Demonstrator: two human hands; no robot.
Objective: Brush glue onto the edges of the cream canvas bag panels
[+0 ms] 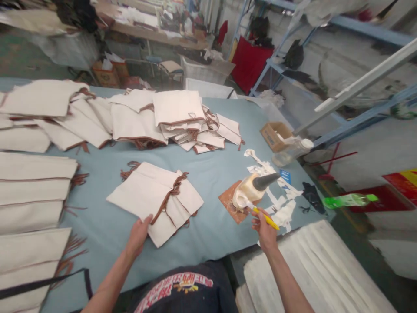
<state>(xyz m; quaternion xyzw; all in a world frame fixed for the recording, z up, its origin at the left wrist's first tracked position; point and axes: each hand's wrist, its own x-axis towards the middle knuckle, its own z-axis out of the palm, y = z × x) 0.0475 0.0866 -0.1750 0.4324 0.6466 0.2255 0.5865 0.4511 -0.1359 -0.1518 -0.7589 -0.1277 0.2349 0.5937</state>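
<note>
My left hand (139,237) pinches the near edge of a cream cloth bag (140,191) with brown edging and drawstrings. That bag lies on top of several similar bags, fanned out on the blue-grey table. In my right hand (263,228) is a yellow-handled brush (269,220). Its pale head is at the opening of a cream container (244,190) with a dark grey cone (265,180), and I cannot tell how deep it reaches. Beneath the container is a brown square board (230,200), stained around the base.
Heaped cream bags (177,106) line the table's far side, and stacked bags (32,191) lie at left. White scraps (283,213), a clear jar (291,152), a cardboard box (275,135) and a green-labelled bottle (352,200) are at right. Folded pale cloth (312,265) sits near my right forearm.
</note>
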